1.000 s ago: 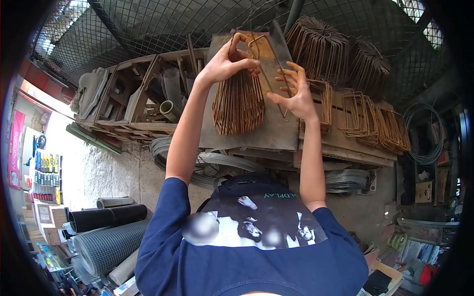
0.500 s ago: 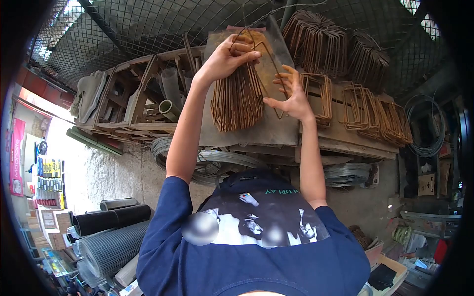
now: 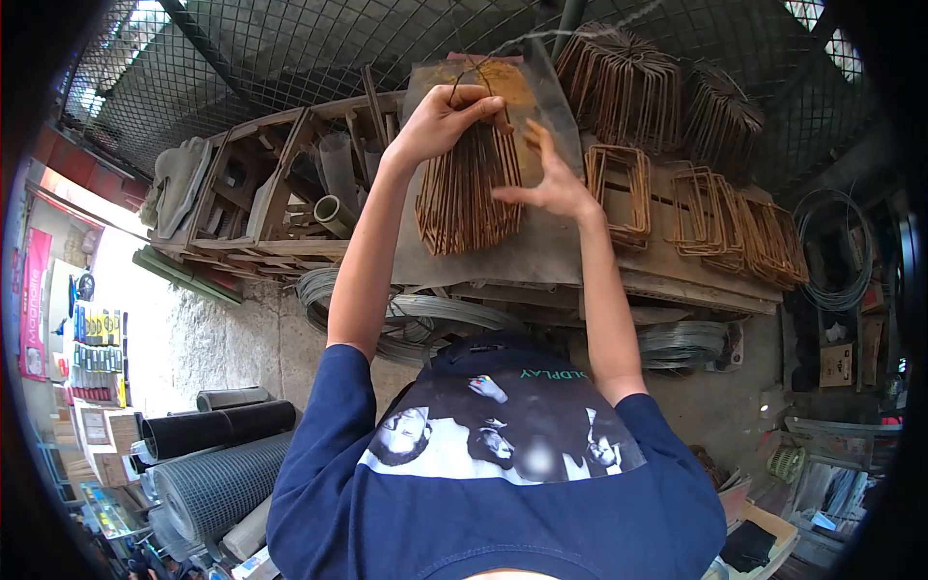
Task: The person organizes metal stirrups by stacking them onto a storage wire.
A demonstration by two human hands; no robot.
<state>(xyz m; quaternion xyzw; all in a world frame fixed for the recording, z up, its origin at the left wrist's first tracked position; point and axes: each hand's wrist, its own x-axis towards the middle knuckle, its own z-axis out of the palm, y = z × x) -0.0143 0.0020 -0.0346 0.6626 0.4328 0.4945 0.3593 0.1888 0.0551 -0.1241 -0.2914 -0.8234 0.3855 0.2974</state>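
Now, your left hand point(image 3: 462, 118) pinches top of rusty frame bundle point(image 3: 466, 203) — bundle above grey sheet point(image 3: 544, 259), hanging or resting, cannot tell. Your right hand point(image 3: 556, 186), thumb and fingers wide, at bundle's right side.

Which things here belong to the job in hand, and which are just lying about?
In the job:
bundle of rusty wire frames, with the left hand closed at its top
right hand, open close by
probably also the similar loose frames to the right

Seemingly just lying about:
mesh roll
black roll
green tube
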